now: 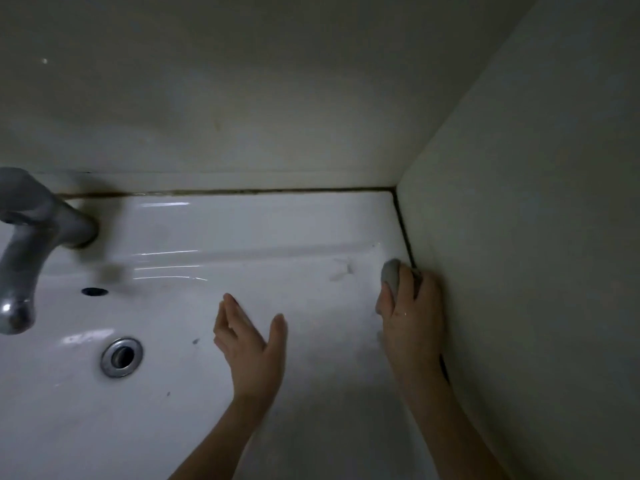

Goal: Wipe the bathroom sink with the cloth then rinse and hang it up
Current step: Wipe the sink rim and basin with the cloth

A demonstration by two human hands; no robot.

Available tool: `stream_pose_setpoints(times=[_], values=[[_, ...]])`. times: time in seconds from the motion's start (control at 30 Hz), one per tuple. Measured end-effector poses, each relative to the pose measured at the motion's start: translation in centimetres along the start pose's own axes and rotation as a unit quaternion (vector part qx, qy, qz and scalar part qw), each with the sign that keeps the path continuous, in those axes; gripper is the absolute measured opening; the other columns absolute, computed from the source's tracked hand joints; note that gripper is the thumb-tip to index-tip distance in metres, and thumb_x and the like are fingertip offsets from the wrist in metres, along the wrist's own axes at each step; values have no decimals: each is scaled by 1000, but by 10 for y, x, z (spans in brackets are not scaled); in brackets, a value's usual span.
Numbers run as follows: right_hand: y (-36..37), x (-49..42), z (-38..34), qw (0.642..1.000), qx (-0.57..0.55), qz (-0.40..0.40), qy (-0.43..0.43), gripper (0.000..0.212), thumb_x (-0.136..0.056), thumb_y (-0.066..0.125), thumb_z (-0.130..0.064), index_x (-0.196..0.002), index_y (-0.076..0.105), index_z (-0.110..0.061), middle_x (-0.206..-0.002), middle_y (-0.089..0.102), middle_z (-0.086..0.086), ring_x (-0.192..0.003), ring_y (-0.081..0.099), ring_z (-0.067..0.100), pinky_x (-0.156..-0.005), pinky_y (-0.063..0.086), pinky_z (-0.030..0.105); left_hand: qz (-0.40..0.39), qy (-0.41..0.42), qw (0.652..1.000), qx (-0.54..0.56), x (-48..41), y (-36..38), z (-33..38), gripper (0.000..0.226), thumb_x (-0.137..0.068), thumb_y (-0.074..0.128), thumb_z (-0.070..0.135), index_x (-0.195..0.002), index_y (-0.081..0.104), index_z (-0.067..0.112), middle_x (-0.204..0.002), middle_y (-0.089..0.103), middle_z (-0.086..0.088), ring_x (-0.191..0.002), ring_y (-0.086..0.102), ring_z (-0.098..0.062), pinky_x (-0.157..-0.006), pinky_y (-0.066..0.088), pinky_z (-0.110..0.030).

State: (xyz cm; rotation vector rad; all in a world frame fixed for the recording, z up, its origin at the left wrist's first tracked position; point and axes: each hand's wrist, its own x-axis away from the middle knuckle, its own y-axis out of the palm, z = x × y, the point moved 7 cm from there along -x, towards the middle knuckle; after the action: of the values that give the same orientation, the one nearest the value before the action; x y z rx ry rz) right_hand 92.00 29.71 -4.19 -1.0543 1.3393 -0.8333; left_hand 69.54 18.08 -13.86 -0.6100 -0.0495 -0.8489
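A white ceramic sink [263,230] fills the lower part of the view. My right hand [414,317] is shut on a bunched grey cloth [390,277] and presses it on the sink's right ledge, right against the side wall. My left hand [247,344] hovers open over the basin's right slope, palm turned right, fingers apart, holding nothing. Most of the cloth is hidden under my right fingers.
A grey metal tap [24,244] stands at the far left, its spout over the basin. The metal drain [121,356] lies below it, with a dark overflow slot [94,291] above. Tiled walls [519,202] close in behind and on the right, with dark grout along the seams.
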Motion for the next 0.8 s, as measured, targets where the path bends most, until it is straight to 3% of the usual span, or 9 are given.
stream_pose_setpoints(times=[0.07,0.17,0.2,0.33,0.4,0.5,0.57,0.67,0.8], values=[[8,-1,-2,999,8,-34,8,31,-99,43,-23,-115,60,-2,-93,54,19,-78,49,31,-66,41,40,-2,0,1000,5,-1,1,-1,92,-81,53,50,-153,3,20,-156,8,-6,-145,9,-30,-118,14,-55],[42,-50,-24,991,60,-113,-37,58,-100,2,-25,-120,53,-6,-104,53,17,-89,43,28,-69,18,38,-1,1,1000,12,-1,2,-1,93,-79,53,49,-153,4,19,-156,9,-9,-144,9,-32,-119,13,-49],[47,-71,-29,992,58,-106,-31,57,-98,4,-25,-117,54,-6,-102,53,17,-89,44,28,-69,16,38,1,5,1000,12,-1,2,-1,93,-79,53,48,-153,5,18,-156,9,-9,-143,10,-31,-118,12,-46],[39,-93,-33,998,13,-68,-4,37,-92,34,-27,-89,60,0,-79,55,20,-69,53,31,-58,43,35,5,12,1000,17,1,0,1,94,-79,52,48,-153,5,16,-156,10,-11,-143,10,-30,-113,11,-37],[29,-57,-25,990,54,-125,-30,49,-98,16,-25,-108,58,-2,-94,56,20,-80,50,30,-69,38,38,1,9,1000,17,2,-2,1,93,-80,53,47,-153,5,15,-156,9,-12,-144,9,-30,-112,10,-33],[15,33,2,968,91,-226,-52,64,-95,-5,-21,-141,37,-6,-130,45,19,-104,40,33,-86,28,41,-9,4,1000,15,2,-3,3,93,-81,54,46,-153,5,15,-156,9,-13,-144,9,-31,-115,12,-36],[-8,86,27,973,47,-224,24,56,-103,4,-26,-141,41,-7,-129,49,20,-104,42,32,-88,33,38,-12,0,1000,8,3,-3,2,93,-81,54,46,-153,6,14,-155,10,-15,-143,11,-33,-117,14,-41],[-39,124,39,989,0,-96,110,36,-98,49,-24,-123,58,0,-102,56,22,-84,52,33,-71,49,40,-12,5,1000,5,2,-3,3,91,-82,55,43,-153,6,13,-155,11,-17,-142,12,-35,-118,16,-45],[-24,65,12,996,20,-55,74,28,-92,51,-18,-112,60,-1,-92,53,17,-78,46,28,-65,41,37,-3,20,1000,1,-1,-1,-1,92,-82,55,43,-153,6,12,-154,13,-18,-141,14,-36,-117,16,-47]])
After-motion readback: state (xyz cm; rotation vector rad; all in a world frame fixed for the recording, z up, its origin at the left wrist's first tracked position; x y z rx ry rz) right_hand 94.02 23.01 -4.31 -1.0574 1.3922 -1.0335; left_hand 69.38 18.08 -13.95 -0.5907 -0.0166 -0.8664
